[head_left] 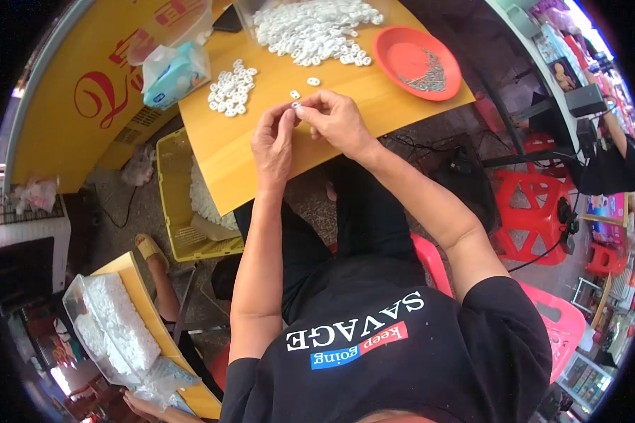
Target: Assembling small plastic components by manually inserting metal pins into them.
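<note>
Over the near part of the yellow table (pixel 240 166), my left hand (pixel 272 144) and my right hand (pixel 340 125) meet, fingertips pinched together. Between them is a small white plastic piece (pixel 296 105), mostly covered by the fingers. Just beyond the fingertips lie two loose white oval pieces with holes, one nearer (pixel 294 94) and one farther right (pixel 313 82). A small pile of such pieces (pixel 231 90) is left of my hands. The large heap (pixel 310 35) spreads at the far side. A red plate (pixel 391 53) holds many small grey metal parts (pixel 430 76).
A blue tissue pack (pixel 176 76) sits at the table's left edge. Below is a yellow crate (pixel 173 187) with white contents. A clear bin of white pieces (pixel 120 321) stands on another table at lower left, near another person's hand (pixel 144 407). Red stools (pixel 533 211) are at right.
</note>
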